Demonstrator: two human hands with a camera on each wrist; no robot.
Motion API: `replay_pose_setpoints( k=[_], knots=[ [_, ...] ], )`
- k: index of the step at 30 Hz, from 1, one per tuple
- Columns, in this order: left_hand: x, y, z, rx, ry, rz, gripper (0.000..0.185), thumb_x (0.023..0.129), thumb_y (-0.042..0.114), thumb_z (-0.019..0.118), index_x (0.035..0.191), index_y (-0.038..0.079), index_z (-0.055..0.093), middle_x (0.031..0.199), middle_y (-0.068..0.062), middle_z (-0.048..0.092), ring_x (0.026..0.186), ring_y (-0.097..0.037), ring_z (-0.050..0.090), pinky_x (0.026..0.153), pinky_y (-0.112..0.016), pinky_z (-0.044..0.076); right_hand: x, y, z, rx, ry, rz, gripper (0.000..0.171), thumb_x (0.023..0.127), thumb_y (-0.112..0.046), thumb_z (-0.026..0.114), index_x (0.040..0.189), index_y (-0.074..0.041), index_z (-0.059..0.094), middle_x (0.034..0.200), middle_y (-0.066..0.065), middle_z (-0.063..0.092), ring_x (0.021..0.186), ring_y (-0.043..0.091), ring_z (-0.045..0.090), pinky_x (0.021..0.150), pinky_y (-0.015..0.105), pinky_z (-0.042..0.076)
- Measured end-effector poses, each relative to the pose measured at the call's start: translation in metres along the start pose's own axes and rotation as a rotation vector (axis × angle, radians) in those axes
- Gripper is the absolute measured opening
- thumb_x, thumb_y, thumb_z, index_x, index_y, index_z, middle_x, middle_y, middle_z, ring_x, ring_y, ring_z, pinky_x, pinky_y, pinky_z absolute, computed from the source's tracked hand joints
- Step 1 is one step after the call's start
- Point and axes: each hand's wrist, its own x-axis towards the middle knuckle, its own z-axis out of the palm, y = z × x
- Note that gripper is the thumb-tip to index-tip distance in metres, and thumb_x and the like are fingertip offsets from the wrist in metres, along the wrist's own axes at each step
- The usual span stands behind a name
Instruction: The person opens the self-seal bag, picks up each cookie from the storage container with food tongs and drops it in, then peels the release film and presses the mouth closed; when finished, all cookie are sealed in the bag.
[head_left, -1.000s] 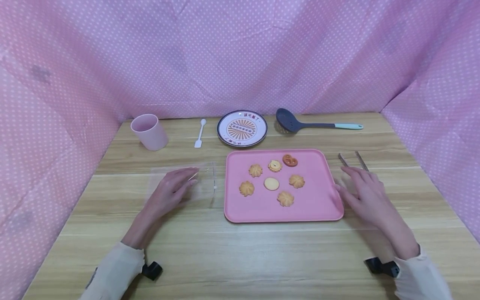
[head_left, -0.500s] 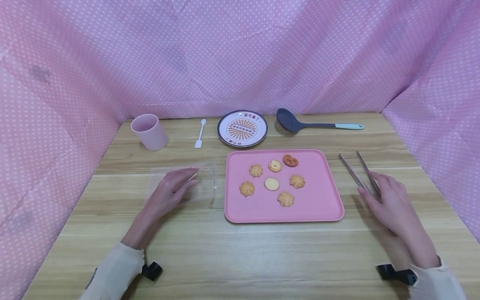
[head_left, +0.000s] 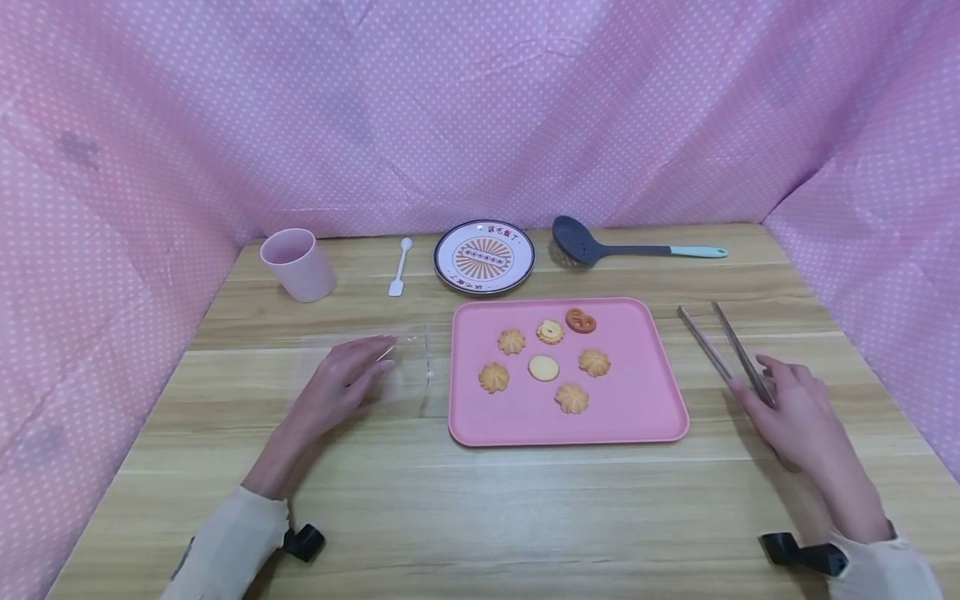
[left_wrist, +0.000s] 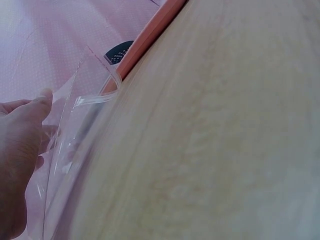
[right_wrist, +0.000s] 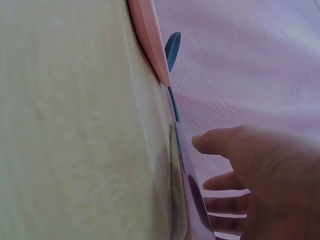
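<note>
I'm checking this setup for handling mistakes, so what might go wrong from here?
The metal tongs stand spread under the right hand, with no firm grip visible, so they might slip if lifted hastily.
The clear plastic bag looks thin and limp; it could slide or collapse if the left hand moves off it.
The flower-shaped cookies lie loose on the pink tray, so a knock might shift them.

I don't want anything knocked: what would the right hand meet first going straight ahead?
Most likely the metal tongs, lying just ahead of the right hand; depth is unclear, so it might pass above them.
</note>
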Motion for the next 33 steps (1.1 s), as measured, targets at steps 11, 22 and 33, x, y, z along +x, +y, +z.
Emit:
replay_pose_setpoints(
  k=[11,22,33],
  knots=[
    [0.0000,0.0017,-0.0008,-0.001,-0.015,-0.017,0.036,0.098,0.002,0.070,0.134,0.000,0.067,0.134,-0.019,0.067,0.126,-0.040,0.059,0.107,-0.059,0.044,-0.0019,0.0071,0.0025,-0.011,-0.012,0.010,0.068,0.104,-0.035,0.062,0.133,0.024,0.045,0.119,0.047,0.043,0.106,0.064,0.041,0.081,0.077,0.039],
    [0.0003,0.0025,-0.0013,-0.003,-0.015,-0.020,0.036,0.098,0.003,0.070,0.134,0.000,0.067,0.134,-0.019,0.067,0.127,-0.040,0.058,0.108,-0.059,0.043,0.0002,0.0096,0.0039,-0.021,-0.016,-0.008,0.068,0.102,-0.035,0.066,0.128,0.025,0.049,0.117,0.047,0.044,0.103,0.062,0.039,0.077,0.071,0.038],
    [-0.0009,0.0011,-0.0008,-0.016,-0.002,0.002,0.037,0.098,0.001,0.070,0.134,0.001,0.067,0.134,-0.018,0.067,0.126,-0.039,0.059,0.108,-0.058,0.044,0.0023,0.0098,0.0022,-0.018,-0.012,-0.030,0.061,0.103,-0.028,0.066,0.127,0.025,0.049,0.111,0.046,0.048,0.098,0.060,0.047,0.076,0.071,0.042]
  ],
)
